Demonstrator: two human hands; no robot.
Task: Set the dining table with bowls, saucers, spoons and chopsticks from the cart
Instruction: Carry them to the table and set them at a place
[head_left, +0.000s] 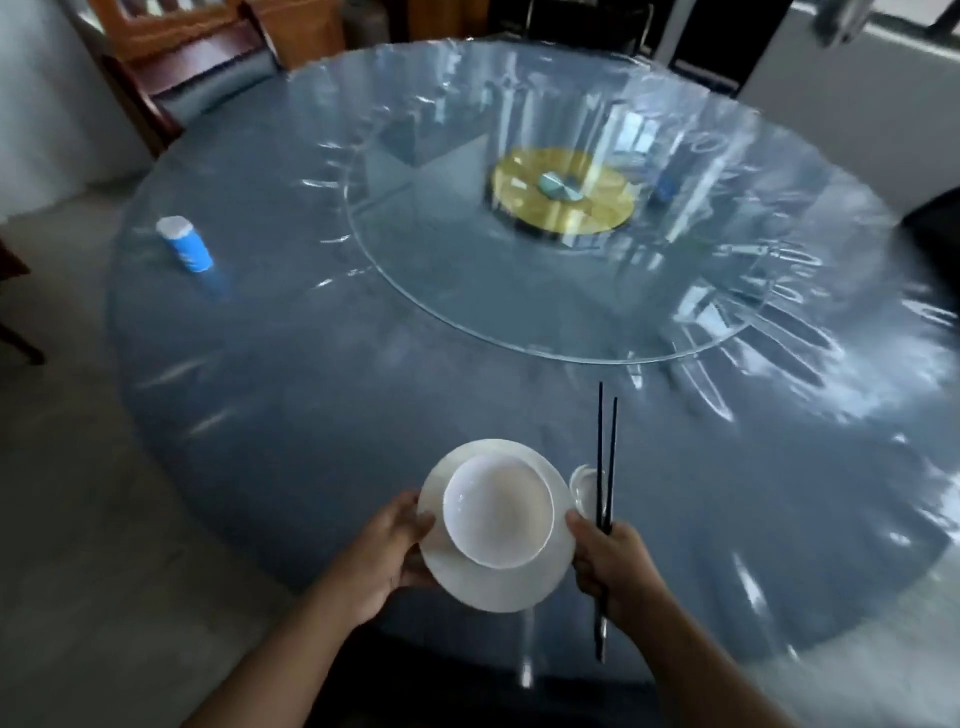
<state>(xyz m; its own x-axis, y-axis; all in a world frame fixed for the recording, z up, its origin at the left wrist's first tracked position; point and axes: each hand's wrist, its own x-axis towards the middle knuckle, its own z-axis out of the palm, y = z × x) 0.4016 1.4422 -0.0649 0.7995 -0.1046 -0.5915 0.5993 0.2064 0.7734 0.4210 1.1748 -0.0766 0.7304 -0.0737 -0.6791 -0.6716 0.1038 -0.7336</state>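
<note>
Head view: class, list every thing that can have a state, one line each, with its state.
saucer: gripped at its rim by the left hand.
bowl: upright, empty, on the saucer.
chopsticks: paired, gripped by the right hand, tips pointing away.
spoon: mostly hidden beside the chopsticks; hold unclear.
blue container: standing on the table.
table: covered in clear plastic.

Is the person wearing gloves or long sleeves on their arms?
No. The left hand and the right hand are bare, no gloves. Both forearms are bare too: no sleeve, watch or bracelet shows. No ring is visible on the fingers.
</note>
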